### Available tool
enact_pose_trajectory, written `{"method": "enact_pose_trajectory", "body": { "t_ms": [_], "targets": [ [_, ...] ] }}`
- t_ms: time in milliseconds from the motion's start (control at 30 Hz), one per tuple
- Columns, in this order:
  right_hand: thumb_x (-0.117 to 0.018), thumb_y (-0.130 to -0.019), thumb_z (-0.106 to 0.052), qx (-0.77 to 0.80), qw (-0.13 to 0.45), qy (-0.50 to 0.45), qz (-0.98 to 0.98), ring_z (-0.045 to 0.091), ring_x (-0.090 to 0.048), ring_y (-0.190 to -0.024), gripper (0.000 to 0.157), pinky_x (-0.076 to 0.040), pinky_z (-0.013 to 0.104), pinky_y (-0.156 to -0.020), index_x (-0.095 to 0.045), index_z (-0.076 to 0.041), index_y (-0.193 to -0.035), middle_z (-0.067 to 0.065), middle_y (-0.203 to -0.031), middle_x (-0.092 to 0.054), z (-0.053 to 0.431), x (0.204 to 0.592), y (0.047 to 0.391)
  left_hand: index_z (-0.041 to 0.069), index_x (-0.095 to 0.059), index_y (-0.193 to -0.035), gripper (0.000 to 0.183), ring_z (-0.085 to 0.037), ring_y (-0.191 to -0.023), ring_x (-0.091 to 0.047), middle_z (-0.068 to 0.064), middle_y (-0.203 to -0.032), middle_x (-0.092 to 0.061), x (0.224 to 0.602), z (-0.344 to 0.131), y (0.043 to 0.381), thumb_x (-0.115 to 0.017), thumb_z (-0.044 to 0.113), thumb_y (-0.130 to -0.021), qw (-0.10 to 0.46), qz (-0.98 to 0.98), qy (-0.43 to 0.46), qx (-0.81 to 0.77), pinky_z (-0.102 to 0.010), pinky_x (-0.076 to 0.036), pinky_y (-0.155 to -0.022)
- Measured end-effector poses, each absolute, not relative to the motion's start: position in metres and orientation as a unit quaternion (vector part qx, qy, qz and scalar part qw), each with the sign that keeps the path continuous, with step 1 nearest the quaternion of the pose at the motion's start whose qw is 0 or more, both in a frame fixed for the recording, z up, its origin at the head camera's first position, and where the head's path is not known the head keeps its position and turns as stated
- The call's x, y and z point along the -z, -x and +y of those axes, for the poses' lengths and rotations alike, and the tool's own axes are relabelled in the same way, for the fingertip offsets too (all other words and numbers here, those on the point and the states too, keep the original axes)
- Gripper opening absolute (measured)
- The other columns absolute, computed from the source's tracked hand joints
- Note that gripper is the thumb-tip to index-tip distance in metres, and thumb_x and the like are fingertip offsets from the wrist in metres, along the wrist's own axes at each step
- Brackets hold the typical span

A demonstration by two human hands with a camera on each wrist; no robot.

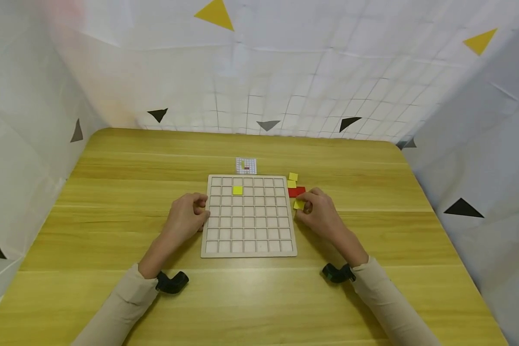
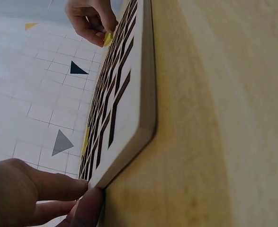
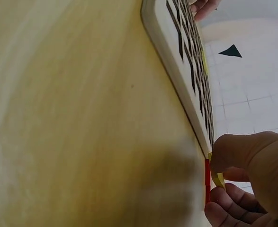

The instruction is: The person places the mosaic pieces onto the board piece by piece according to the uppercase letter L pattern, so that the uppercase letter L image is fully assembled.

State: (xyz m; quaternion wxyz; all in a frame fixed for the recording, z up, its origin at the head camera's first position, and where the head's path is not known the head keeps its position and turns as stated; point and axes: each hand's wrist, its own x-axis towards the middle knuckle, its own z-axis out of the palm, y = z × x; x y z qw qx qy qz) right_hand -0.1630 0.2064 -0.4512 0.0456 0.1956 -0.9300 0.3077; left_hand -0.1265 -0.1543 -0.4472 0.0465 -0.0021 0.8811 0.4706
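Note:
A pale wooden grid board [image 1: 249,235] lies flat on the table, with one yellow square tile [image 1: 238,191] in a cell of its second row. My left hand [image 1: 187,213] is at the board's left edge; in the left wrist view its thumb and forefinger pinch the rim. Just past the right edge, my right hand [image 1: 322,215] pinches another yellow tile [image 1: 299,205] between thumb and fingers; the right wrist view shows this tile [image 3: 217,178] tilted. Beyond that hand lie red tiles [image 1: 292,192], partly hidden by the fingers, and two more yellow tiles [image 1: 293,177].
Behind the board lies a small printed pattern card [image 1: 246,166] with a grid and coloured cells. White sheets with triangle prints [image 1: 268,96] hang around the wooden table [image 1: 251,307]. A dark wrist camera mount [image 1: 171,282] is strapped at each cuff.

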Motion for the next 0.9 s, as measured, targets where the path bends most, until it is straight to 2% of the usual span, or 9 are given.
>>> {"method": "enact_pose_trajectory", "body": {
  "t_ms": [367,600,767,900],
  "targets": [
    [-0.073,-0.079,0.002,-0.318,0.053,-0.211,-0.923,0.024,-0.053,-0.078,0.025,-0.047,0.033,-0.065,-0.073,0.001,-0.103,0.012,-0.091,-0.057,0.199,0.440,0.157,-0.005,-0.061,-0.128,0.040,-0.026,-0.088,-0.067,-0.016,-0.109,-0.063,0.447,-0.154,0.127,-0.070,0.001,-0.089,0.043,0.886,-0.003,-0.461,-0.028,-0.058,-0.053],
    [-0.076,-0.079,0.000,-0.317,0.038,-0.211,-0.924,0.026,-0.056,-0.081,0.026,-0.045,0.036,-0.074,-0.073,0.002,-0.104,0.011,-0.092,-0.057,0.191,0.436,0.153,-0.005,-0.062,-0.128,0.040,-0.026,-0.090,-0.068,-0.016,-0.109,-0.064,0.448,-0.154,0.128,-0.070,0.003,-0.089,0.036,0.893,-0.011,-0.449,-0.028,-0.058,-0.056],
    [-0.075,-0.079,0.003,-0.325,0.052,-0.232,-0.915,0.026,-0.057,-0.080,0.025,-0.053,0.033,-0.069,-0.073,0.003,-0.103,0.011,-0.093,-0.058,0.184,0.437,0.153,-0.005,-0.062,-0.128,0.040,-0.026,-0.091,-0.068,-0.016,-0.109,-0.064,0.447,-0.154,0.128,-0.069,0.002,-0.089,0.037,0.893,-0.011,-0.449,-0.028,-0.058,-0.057],
    [-0.075,-0.078,0.004,-0.336,0.052,-0.241,-0.909,0.026,-0.057,-0.080,0.025,-0.053,0.031,-0.067,-0.072,0.003,-0.104,0.011,-0.093,-0.057,0.178,0.436,0.153,-0.005,-0.061,-0.128,0.040,-0.027,-0.092,-0.067,-0.016,-0.110,-0.063,0.446,-0.154,0.127,-0.069,0.002,-0.089,0.040,0.892,-0.007,-0.450,-0.027,-0.058,-0.056]
  ]
}}
